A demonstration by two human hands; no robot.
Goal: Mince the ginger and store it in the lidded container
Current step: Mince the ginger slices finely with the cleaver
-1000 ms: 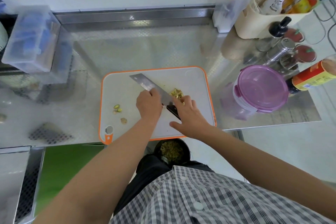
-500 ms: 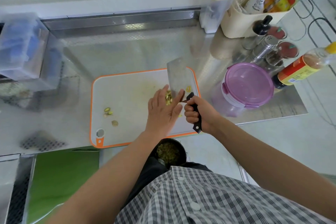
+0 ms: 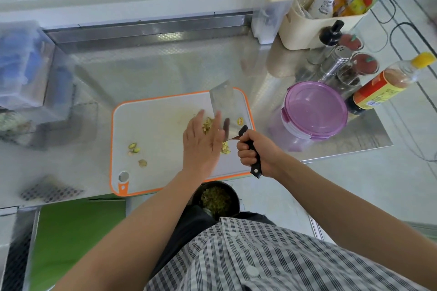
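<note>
Risk: my left hand (image 3: 203, 142), flat open, pushes ginger (image 3: 207, 125) against cleaver (image 3: 233, 113) my right hand (image 3: 257, 153) grips, board's (image 3: 151, 130) right edge; slip cuts me.

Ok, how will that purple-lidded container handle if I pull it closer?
The container looks like clear plastic with nothing visible inside, so it is probably light and stiff. It looks broad and stands on the smooth steel counter, so a push should slide it rather than tip it. The lid seems clipped down, so it likely stays on.
</note>
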